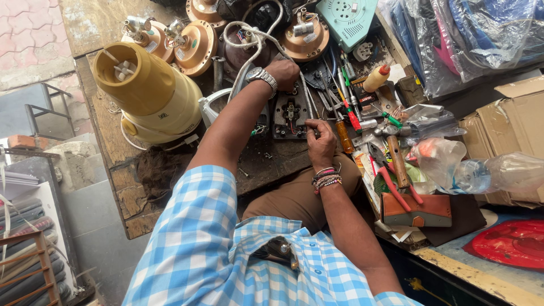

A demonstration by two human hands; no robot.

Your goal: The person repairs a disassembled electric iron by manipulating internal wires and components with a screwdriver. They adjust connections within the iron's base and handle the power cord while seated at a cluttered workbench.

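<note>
At the far left of the wooden workbench (127,192), a yellow and cream mixer-grinder body (150,96) is seen lying on its side. Behind it, several copper-coloured fan motors (195,46) are lined along the bench's back edge, and a white cord (249,42) is looped among them. The left hand (283,72), with a metal wristwatch (262,76) worn on its wrist, is clenched over the top edge of a dark switch plate (290,113), though what exactly is pinched under the fingers cannot be told. The plate is laid flat at the middle of the bench, its inner side with contacts and red wires turned up. The right hand (321,144), with beaded bracelets (326,179) at its wrist, is placed at the plate's lower right corner, its fingers closed on a thin metal tool whose tip cannot be made out. Just to the right, screwdrivers (345,122) with red, green and amber handles are strewn, then a wooden-handled hammer (395,156), red-handled pliers (396,190) and a clear plastic bottle (498,173).
</note>
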